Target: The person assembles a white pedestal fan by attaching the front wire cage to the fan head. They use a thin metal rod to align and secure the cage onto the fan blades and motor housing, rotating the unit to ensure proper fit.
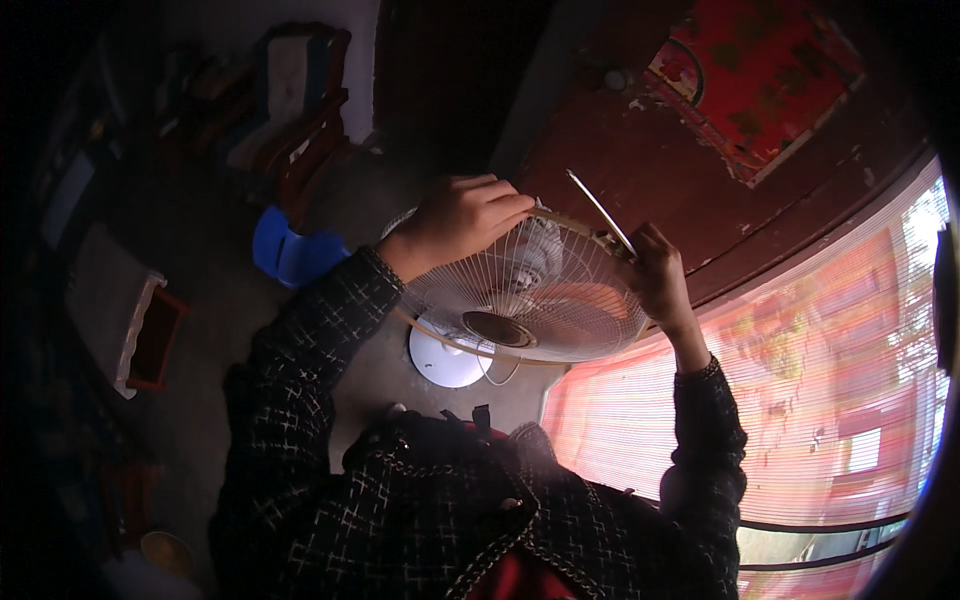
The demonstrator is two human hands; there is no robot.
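Observation:
A standing fan with a round wire guard, a dark centre badge and orange blades is in front of me. Over the far left of its rim, the fingers of my left hand are bent and closed on the wire guard. At the right side of the rim, my right hand is closed around a screwdriver. Its thin shiny shaft points up and to the left, and its handle is hidden in my fist. Below the guard shows the fan's round white base on the floor.
A blue plastic stool stands left of the fan, with a wooden armchair behind it. A cloth-covered table is farther left. A dark red door stands beyond the fan. A sunlit pinkish curtain hangs at the right.

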